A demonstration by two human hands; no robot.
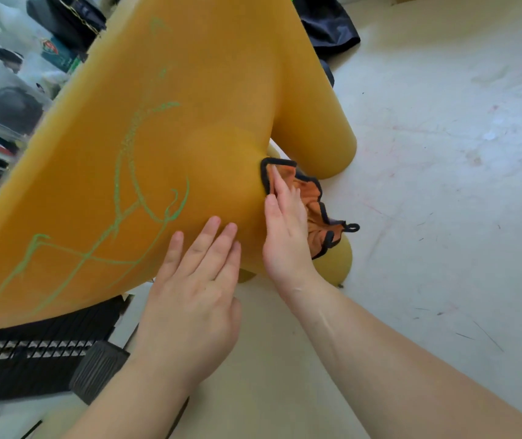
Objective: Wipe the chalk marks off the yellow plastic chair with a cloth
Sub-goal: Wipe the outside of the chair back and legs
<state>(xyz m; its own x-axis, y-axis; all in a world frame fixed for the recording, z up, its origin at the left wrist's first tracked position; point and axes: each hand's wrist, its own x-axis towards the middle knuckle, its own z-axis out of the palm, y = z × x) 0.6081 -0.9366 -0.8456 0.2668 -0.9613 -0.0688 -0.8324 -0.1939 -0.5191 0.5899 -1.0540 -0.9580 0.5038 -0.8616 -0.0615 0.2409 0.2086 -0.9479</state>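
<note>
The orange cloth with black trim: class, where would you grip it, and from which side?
Probably by the loose bunched folds of the orange cloth on its right, near the small loop, coming from the right. That part hangs free of the yellow chair, while its left edge lies flat against the chair under the straight fingers of the right hand.

No writing or label can be read.
</note>
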